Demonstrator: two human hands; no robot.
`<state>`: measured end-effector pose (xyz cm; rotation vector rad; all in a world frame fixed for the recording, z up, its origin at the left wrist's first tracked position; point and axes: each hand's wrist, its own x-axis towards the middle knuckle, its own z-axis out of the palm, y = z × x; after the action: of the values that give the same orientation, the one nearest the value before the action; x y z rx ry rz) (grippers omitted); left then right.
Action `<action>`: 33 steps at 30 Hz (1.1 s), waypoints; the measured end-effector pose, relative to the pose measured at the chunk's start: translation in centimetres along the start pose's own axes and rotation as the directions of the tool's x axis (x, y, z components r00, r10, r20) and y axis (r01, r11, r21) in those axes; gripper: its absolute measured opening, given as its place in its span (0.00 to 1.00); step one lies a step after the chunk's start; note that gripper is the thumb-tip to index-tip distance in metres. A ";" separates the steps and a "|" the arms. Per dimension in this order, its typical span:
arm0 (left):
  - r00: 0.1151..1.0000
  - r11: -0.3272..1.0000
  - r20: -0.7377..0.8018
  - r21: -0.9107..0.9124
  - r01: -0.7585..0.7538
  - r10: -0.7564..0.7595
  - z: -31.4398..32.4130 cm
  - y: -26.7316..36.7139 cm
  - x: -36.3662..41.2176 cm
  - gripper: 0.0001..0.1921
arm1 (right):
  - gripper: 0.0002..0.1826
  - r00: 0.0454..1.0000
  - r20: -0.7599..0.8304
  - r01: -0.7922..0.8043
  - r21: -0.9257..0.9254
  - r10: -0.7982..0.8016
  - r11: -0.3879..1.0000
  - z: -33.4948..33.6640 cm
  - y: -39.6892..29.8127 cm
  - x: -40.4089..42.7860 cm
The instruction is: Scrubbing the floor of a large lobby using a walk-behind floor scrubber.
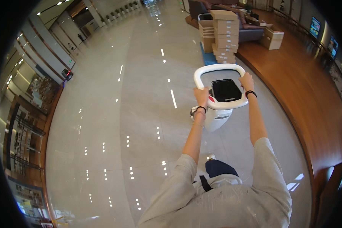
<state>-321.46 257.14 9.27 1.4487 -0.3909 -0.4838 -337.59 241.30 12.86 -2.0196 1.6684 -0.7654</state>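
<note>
A white loop-shaped handlebar (220,66) stands in front of me, on top of a white machine body (218,119). Inside the loop sits a dark, flat screen panel (226,90). My left hand (201,96) grips the left side of the loop, beside a red patch on its inner face. On the opposite side, my right hand (247,82) is closed around the handle near its far right bend. Both arms reach forward, a dark band on each wrist. The lower part of the machine is partly hidden by the handlebar and my left forearm.
Just beyond the handlebar, stacked cardboard boxes (227,37) rest on a blue platform (207,56). A raised wooden floor (285,77) with a curved edge runs along the right, bearing a sofa (249,33) and an open carton (272,39). Glossy tile floor (102,114) stretches left toward shelving (25,136).
</note>
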 end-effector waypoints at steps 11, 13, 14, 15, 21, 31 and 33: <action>0.943 0.968 -0.275 0.213 -0.132 0.189 7.7 -4.3 14.1 0.15 | 0.14 0.981 0.160 0.113 -0.020 -0.109 0.993 9.0 -3.6 17.2; 0.934 0.967 -0.296 0.214 -0.138 0.198 7.5 -4.1 17.6 0.15 | 0.15 0.980 0.134 0.149 -0.025 -0.144 0.989 10.6 -5.6 19.3; 0.933 0.967 -0.307 0.224 -0.121 0.188 7.0 -3.7 19.6 0.15 | 0.16 0.977 0.112 0.188 -0.048 -0.182 0.981 12.1 -6.4 20.7; 0.937 0.967 -0.301 0.230 -0.109 0.178 6.9 -3.2 21.3 0.16 | 0.16 0.977 0.107 0.191 -0.046 -0.185 0.981 13.2 -7.0 22.4; 0.989 0.996 -0.149 0.081 0.027 -0.015 8.0 0.1 28.9 0.17 | 0.23 0.984 0.152 0.097 0.019 -0.099 0.995 16.9 -9.8 28.6; 0.988 0.999 -0.151 0.037 0.023 -0.017 8.6 2.4 46.5 0.16 | 0.26 0.979 0.182 0.066 0.127 -0.089 0.990 23.5 -20.1 38.7; 0.993 0.999 -0.115 -0.017 0.034 -0.036 9.1 2.5 48.6 0.17 | 0.26 0.986 0.154 0.048 0.113 -0.065 0.992 24.1 -21.8 40.0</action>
<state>-285.05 223.57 10.83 1.4630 -0.2700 -0.4281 -300.31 205.70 14.13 -2.0031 1.4556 -0.6820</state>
